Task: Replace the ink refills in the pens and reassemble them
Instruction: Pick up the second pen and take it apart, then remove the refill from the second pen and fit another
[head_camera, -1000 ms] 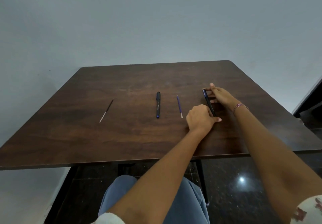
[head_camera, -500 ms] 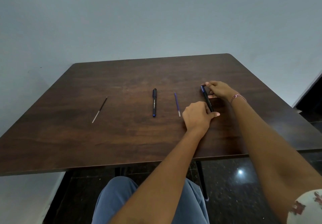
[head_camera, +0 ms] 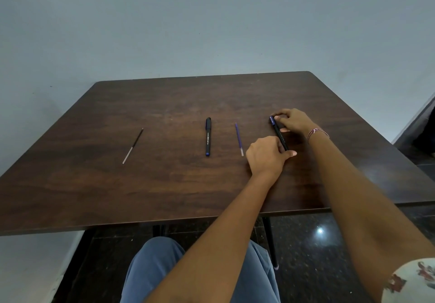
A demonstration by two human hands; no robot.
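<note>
Well off to the left of the left hand (head_camera: 267, 158), a thin dark refill (head_camera: 133, 145) lies on the tabletop (head_camera: 164, 189). Nearer lies a capped black pen (head_camera: 208, 136), and just beside the knuckles a purple refill (head_camera: 239, 141). The left hand grips the near end of a second black pen (head_camera: 280, 135). The right hand (head_camera: 294, 121) pinches its far, blue-tipped end.

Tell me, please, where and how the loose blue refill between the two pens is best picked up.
I'd pinch the blue refill just past mid-shaft from above, fingers closing across its width. It lies flat on the table, thin and pointing away from the person, so only its long sides offer purchase. The left hand crowds its near end.
</note>
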